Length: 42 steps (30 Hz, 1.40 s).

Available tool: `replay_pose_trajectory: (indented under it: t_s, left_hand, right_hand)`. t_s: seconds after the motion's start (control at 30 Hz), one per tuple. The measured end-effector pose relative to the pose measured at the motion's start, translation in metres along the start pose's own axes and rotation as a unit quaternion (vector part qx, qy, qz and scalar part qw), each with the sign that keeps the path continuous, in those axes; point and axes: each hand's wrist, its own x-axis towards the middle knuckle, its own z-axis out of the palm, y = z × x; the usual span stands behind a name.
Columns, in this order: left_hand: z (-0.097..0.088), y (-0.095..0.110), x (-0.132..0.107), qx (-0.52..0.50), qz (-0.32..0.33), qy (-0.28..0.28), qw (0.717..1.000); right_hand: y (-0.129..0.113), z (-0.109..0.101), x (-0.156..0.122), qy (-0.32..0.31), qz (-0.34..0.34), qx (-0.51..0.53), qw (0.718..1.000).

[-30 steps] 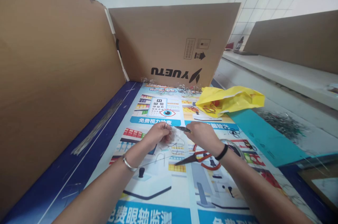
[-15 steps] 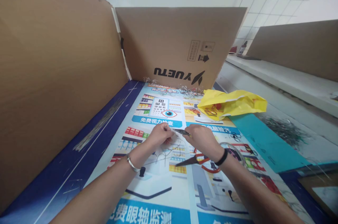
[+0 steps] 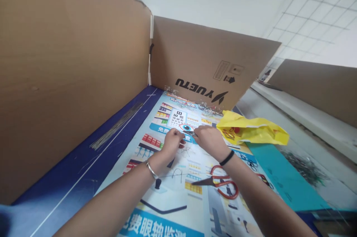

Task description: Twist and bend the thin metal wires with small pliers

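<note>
My left hand [image 3: 173,144] is closed in a pinch, with a thin wire [image 3: 184,150] at its fingertips; loops of the wire hang below it. My right hand [image 3: 211,141] is closed around a small pair of pliers [image 3: 190,133]. The pliers' dark jaws point left, close to the left fingertips. Whether the jaws touch the wire is too small to tell. Below the hands, on the printed poster [image 3: 167,188], lie scissors [image 3: 223,183] with red handles, blades pointing left. Another thin bent wire [image 3: 177,174] shows left of the blades.
Cardboard panels stand at the left [image 3: 75,73] and back [image 3: 195,54]. A bundle of straight wires [image 3: 117,125] lies along the left. Beyond my right hand are a yellow bag [image 3: 256,130], a teal sheet [image 3: 290,177] and a tangled wire heap [image 3: 305,168]. Wire scraps [image 3: 209,109] line the back panel.
The camera view has tilted and shifted. Both hands, with wire and pliers, now sit farther up the poster, near the printed eye. More of the scissors' handles shows.
</note>
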Motion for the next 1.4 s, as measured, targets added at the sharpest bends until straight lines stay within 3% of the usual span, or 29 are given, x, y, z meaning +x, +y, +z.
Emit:
replay_pose_trajectory:
  t_s: [0.3,0.53,0.83,1.4]
  left_hand:
    - [0.003,0.003,-0.008,-0.114,-0.043,-0.120,0.985]
    - [0.003,-0.007,-0.002,-0.099,-0.008,-0.151,0.984]
    - [0.004,0.000,-0.011,-0.097,-0.047,-0.246,0.963]
    - [0.008,-0.009,-0.007,-0.029,-0.043,-0.213,0.976]
  right_hand:
    - [0.001,0.002,-0.007,-0.012,0.017,-0.008,1.000]
    - [0.003,0.010,-0.013,-0.012,0.034,-0.007,0.999]
    - [0.008,0.018,-0.026,0.010,0.059,0.021,0.998]
    - [0.008,0.031,-0.039,0.006,0.080,0.066,0.995]
